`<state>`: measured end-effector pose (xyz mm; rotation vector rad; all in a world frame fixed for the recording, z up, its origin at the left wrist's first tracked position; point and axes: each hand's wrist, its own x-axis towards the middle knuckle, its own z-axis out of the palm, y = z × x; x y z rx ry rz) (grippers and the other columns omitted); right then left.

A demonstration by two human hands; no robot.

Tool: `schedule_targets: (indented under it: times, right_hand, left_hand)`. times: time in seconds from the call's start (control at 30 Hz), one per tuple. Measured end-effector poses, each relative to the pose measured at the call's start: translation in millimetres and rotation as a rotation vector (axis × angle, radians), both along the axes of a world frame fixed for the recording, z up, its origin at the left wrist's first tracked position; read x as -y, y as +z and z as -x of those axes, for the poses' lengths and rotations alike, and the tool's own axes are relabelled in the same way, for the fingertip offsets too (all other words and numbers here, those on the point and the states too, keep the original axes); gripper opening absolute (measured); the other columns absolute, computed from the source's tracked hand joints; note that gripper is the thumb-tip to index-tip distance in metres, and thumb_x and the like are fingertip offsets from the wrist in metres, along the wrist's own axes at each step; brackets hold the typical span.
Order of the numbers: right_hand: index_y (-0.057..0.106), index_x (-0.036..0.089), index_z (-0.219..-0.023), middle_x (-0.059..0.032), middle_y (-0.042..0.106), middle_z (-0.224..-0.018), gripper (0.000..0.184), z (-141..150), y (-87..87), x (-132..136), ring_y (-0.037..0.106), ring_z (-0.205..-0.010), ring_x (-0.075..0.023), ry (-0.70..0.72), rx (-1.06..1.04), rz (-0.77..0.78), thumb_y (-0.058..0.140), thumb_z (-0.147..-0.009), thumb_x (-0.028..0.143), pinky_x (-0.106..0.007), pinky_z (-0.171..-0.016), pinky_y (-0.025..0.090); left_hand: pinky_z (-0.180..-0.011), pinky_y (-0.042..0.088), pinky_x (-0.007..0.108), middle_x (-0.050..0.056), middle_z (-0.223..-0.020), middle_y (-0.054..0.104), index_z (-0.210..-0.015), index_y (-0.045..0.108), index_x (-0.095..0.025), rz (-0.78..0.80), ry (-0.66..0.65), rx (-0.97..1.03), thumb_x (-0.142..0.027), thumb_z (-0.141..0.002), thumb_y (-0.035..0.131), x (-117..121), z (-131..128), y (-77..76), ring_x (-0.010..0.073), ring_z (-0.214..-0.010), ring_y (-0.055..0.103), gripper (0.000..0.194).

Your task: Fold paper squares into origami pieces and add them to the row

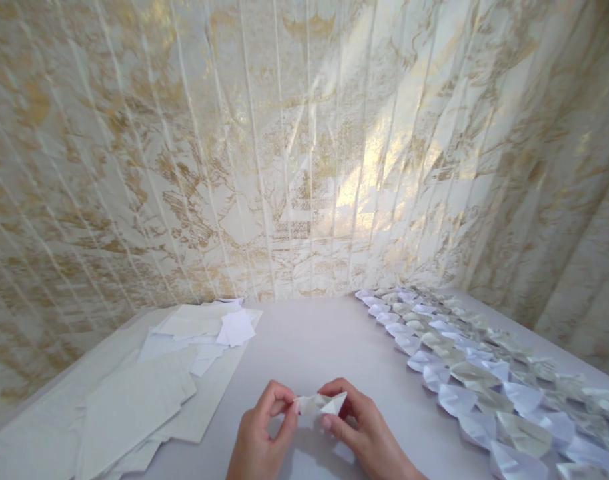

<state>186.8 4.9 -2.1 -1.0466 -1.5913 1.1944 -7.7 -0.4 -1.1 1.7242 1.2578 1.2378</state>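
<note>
Between my two hands is a small folded paper boat (314, 404), whitish, with a pointed end toward the right. My left hand (268, 420) pinches its left tip between thumb and forefinger. Around its right part, the thumb and fingers of my right hand (357, 423) close on the paper. The boat is held just above the table, and a shadow lies under it. Parts of the boat are hidden behind the fingers.
Flat sheets of white paper (134, 400) lie in an uneven pile on the left of the table (304, 340). A smaller white stack (236, 328) sits at its back. Rows of folded paper boats (477, 373) cover the right side. Behind hangs a patterned curtain (264, 153).
</note>
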Motion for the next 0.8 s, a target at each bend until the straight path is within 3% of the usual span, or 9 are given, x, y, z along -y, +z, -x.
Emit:
schedule_targets:
  times: [0.17,0.27,0.4,0.53,0.8]
  right_hand:
    - [0.067,0.018,-0.086,0.0007,0.062,-0.073,0.027,-2,2.7,-2,0.052,-0.068,-0.0162,-0.068,-0.085,0.019,0.072,-0.078,0.043,-0.027,-0.066,0.04]
    - [0.068,0.018,-0.076,-0.0006,0.064,-0.077,0.022,0,6.9,-1,0.056,-0.074,-0.0179,-0.04,-0.138,-0.033,0.075,-0.077,0.04,-0.028,-0.072,0.042]
    - [0.069,0.019,-0.068,-0.0023,0.066,-0.078,0.026,3,9.5,1,0.059,-0.077,-0.0196,-0.003,-0.154,-0.08,0.078,-0.076,0.042,-0.03,-0.075,0.043]
    - [0.072,0.02,-0.065,-0.0028,0.067,-0.074,0.028,3,9.1,0,0.059,-0.077,-0.02,-0.022,-0.101,-0.133,0.078,-0.076,0.045,-0.03,-0.076,0.043]
    - [0.069,0.019,-0.065,-0.0033,0.066,-0.072,0.04,3,3.3,-2,0.057,-0.075,-0.0203,-0.031,-0.057,-0.141,0.073,-0.077,0.056,-0.031,-0.075,0.042]
  left_hand:
    - [-0.079,0.049,0.024,-0.003,-0.086,0.073,-0.092,0.055,-0.026,-0.099,-0.027,-0.02,-0.033,-0.087,0.057,5,-6,2.2,0.0167,-0.084,0.069,0.009]
    - [-0.078,0.049,0.023,-0.004,-0.09,0.073,-0.109,0.059,-0.028,-0.112,-0.074,-0.08,-0.031,-0.08,0.067,5,-9,3.4,0.0162,-0.081,0.067,0.03]
    - [-0.071,0.048,0.021,-0.002,-0.083,0.072,-0.091,0.068,-0.026,-0.137,-0.153,-0.259,-0.036,-0.09,0.061,1,-5,-1.1,0.0151,-0.077,0.066,0.012]
    - [-0.069,0.047,0.021,-0.003,-0.075,0.071,-0.083,0.068,-0.025,-0.261,-0.125,-0.39,-0.032,-0.097,0.052,0,0,-5.7,0.0144,-0.073,0.066,0.022]
    - [-0.065,0.044,0.022,-0.006,-0.068,0.068,-0.076,0.062,-0.024,-0.423,-0.08,-0.505,-0.031,-0.098,0.052,-1,1,-8.2,0.013,-0.065,0.063,0.025]
